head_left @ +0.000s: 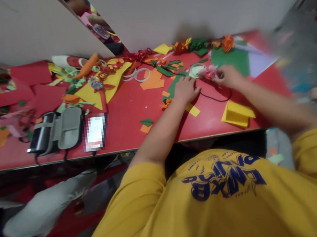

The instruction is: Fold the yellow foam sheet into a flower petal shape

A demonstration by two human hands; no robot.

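A small pink glue gun (208, 71) with a reddish glow on it lies towards the back of the red table, its dark cord looping out in front. My right hand (228, 77) is closed around its right end. To its left, my left hand (185, 88) rests palm down on the table with fingers stretched, holding nothing I can see. Just beyond those fingertips sits a pale round ring (197, 70), like a tape roll, touching or very near the glue gun. Green paper strips (174, 88) lie beside my left hand.
A folded yellow paper (237, 114) lies near the front edge. Orange paper flowers (227, 43) and green sheets (231, 60) line the back. Leftward are a phone (95, 132), an open grey case (70, 127), paper scraps and another pink glue gun (13, 122). A person's pale-clothed leg (48, 205) is lower left.
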